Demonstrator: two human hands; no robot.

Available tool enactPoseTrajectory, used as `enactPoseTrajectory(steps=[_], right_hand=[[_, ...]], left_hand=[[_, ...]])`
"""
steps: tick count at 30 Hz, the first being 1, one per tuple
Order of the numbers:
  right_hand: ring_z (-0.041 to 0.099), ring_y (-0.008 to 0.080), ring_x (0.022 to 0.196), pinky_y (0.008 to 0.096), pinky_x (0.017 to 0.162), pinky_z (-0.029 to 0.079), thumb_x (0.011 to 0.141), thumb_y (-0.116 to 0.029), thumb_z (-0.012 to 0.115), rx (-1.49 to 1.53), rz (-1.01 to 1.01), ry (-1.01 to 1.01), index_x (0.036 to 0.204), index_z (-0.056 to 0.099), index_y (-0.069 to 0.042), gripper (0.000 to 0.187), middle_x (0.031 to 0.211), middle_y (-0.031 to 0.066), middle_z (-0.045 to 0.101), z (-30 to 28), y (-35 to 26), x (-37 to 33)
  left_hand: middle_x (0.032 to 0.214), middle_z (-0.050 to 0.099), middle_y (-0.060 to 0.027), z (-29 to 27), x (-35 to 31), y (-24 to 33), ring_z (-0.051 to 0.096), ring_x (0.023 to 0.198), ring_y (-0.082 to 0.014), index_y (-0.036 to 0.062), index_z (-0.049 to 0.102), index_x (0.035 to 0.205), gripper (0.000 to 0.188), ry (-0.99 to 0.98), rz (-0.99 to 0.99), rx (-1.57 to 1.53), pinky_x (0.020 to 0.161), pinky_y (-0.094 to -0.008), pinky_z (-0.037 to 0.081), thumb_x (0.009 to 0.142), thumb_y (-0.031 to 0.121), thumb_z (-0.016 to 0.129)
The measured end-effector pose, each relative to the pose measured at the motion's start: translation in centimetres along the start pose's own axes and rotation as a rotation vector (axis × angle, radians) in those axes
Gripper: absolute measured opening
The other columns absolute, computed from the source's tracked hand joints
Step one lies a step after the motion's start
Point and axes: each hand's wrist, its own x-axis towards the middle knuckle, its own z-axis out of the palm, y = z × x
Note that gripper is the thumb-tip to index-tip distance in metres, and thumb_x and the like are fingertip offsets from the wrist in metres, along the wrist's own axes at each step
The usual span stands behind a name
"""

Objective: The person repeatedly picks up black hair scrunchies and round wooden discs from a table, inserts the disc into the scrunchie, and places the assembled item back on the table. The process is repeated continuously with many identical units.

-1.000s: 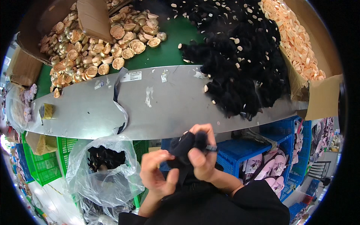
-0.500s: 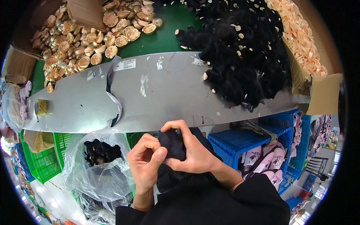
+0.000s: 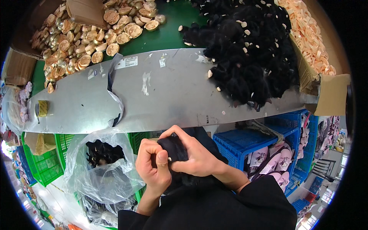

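Observation:
Just in front of the metal table's edge, a small black fabric piece (image 3: 174,148) is held between my two hands. My right hand (image 3: 195,155) wraps its thumb and fingers around the piece from the right. At its left side my left hand (image 3: 155,163) is closed, thumb against curled fingers, gripping its edge. A tiny pale spot shows at the piece's lower edge by the left thumb. What lies inside the piece is hidden. Beyond, on the right of the table, lies a heap of black furry pieces (image 3: 249,57) dotted with cream bits.
Gold and peach half-shells (image 3: 88,36) pile up at the back left. A carton of peach plastic parts (image 3: 306,34) stands far right. Below the grey metal table (image 3: 165,92) are a clear plastic bag (image 3: 111,184) with black pieces, green crates (image 3: 44,163) and blue crates (image 3: 249,142). A tape roll (image 3: 42,108) sits left.
My left hand has moved slightly right and turned, its fingers curling tighter at the black piece's edge. The piece has tilted in my right hand. My view has shifted a little.

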Motion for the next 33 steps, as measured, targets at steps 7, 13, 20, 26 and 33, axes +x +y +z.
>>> enactPoseTrajectory(steps=[7, 13, 20, 26, 33], right_hand=[[0.063, 0.0181, 0.083, 0.032, 0.076, 0.051, 0.074, -0.01, 0.067, -0.301, -0.192, 0.136, 0.128, 0.055, -0.001, 0.056, 0.094, 0.0128, 0.064, -0.1, 0.2, 0.3], [0.058, 0.0081, 0.076, 0.0237, 0.069, 0.049, 0.089, -0.003, 0.051, 0.238, 0.104, -0.038, 0.127, 0.057, 0.002, 0.039, 0.09, 0.0044, 0.065, -2.4, 0.6, -0.2], [0.048, 0.005, 0.07, 0.0237, 0.063, 0.042, 0.09, -0.004, 0.048, 0.272, 0.031, 0.085, 0.089, 0.063, 0.006, 0.018, 0.079, -0.0036, 0.057, -3.0, 2.2, -0.5], [0.044, 0.0035, 0.067, 0.0247, 0.059, 0.038, 0.09, -0.007, 0.05, 0.288, -0.028, 0.069, 0.077, 0.06, 0.005, 0.02, 0.072, -0.0062, 0.053, -2.5, 3.2, -0.4], [0.058, 0.0113, 0.089, 0.0261, 0.082, 0.047, 0.084, -0.018, 0.051, 0.246, -0.051, -0.07, 0.104, 0.064, 0.007, 0.035, 0.093, 0.0073, 0.067, -3.3, 3.1, -0.6]], left_hand=[[0.093, 0.048, -0.0057, -0.3, 0.1, -0.9, 0.045, 0.086, -0.0148, 0.002, 0.054, 0.093, 0.017, 0.005, 0.089, 0.094, 0.078, -0.0264, 0.037, 0.099, 0.015, 0.063], [0.13, 0.061, -0.0215, -1.3, 1.8, -0.5, 0.059, 0.119, -0.0353, -0.0028, 0.063, 0.124, 0.051, -0.244, 0.164, 0.036, 0.108, -0.044, 0.041, 0.075, 0.007, 0.062], [0.121, 0.06, -0.019, -1.2, 1.3, -1.1, 0.057, 0.115, -0.0283, -0.0061, 0.057, 0.132, 0.067, -0.432, 0.023, 0.009, 0.103, -0.0361, 0.042, 0.07, 0.008, 0.075], [0.118, 0.059, -0.0162, -1.2, 1.6, -0.2, 0.059, 0.105, -0.0258, -0.0026, 0.059, 0.128, 0.067, -0.497, 0.082, 0.105, 0.095, -0.0326, 0.045, 0.065, 0.007, 0.079], [0.107, 0.067, -0.0161, -1.2, 1.4, -0.6, 0.063, 0.093, -0.0274, -0.0011, 0.063, 0.12, 0.062, -0.481, 0.259, 0.173, 0.084, -0.0344, 0.05, 0.06, 0.004, 0.079]])
